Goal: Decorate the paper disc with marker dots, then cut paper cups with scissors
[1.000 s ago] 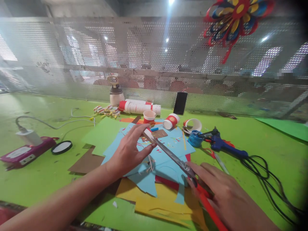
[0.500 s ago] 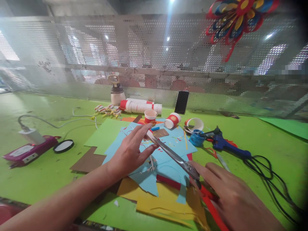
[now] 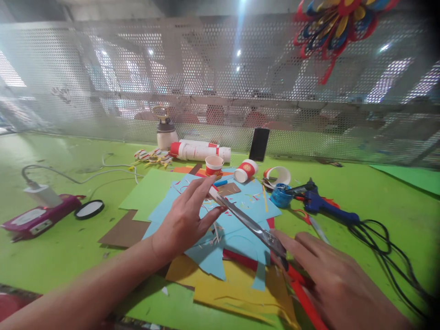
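Observation:
My right hand grips the red handles of a pair of scissors whose long metal blades point up and to the left. My left hand pinches a small white strip of paper at the blade tips, thumb below and fingers above. Under both hands lies a pile of coloured paper: light blue sheets, yellow sheets, a red piece and a brown piece.
On the green table are a blue glue gun with black cable, paper cups, a cup stack, a phone, tape, a purple device and a round lid. A perforated metal screen stands behind.
Both hands and the scissors stay almost in place; the view has shifted slightly. The left fingers keep their pinch on the strip at the blade tips.

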### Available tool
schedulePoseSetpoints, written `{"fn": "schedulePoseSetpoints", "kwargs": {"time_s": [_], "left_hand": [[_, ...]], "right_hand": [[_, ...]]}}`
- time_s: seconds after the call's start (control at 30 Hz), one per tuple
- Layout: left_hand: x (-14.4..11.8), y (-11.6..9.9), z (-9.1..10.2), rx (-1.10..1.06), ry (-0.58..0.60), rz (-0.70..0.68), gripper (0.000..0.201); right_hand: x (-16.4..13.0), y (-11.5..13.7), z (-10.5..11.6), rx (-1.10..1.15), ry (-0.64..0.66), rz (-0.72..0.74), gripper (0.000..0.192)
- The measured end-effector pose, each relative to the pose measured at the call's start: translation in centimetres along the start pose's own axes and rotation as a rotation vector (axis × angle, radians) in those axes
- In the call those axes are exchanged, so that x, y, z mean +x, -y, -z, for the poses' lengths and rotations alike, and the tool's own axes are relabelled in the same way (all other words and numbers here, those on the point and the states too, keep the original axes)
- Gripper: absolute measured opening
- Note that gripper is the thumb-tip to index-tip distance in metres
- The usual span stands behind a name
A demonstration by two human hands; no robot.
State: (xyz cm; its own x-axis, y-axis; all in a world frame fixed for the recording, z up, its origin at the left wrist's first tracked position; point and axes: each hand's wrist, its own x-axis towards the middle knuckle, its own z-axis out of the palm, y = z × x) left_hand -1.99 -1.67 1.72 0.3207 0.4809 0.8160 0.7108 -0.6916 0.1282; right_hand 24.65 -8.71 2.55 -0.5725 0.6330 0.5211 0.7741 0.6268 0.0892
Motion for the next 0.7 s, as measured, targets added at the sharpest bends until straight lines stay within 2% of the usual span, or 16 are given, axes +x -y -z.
{"fn": "schedulePoseSetpoints", "kwargs": {"time_s": [0.7], "left_hand": [[-0.08,-0.34,0.08,-0.075,0.013,0.037,0.055]], "right_hand": [[0.11,-0.13,0.14,0.005,0.002,0.019,0.035]]}}
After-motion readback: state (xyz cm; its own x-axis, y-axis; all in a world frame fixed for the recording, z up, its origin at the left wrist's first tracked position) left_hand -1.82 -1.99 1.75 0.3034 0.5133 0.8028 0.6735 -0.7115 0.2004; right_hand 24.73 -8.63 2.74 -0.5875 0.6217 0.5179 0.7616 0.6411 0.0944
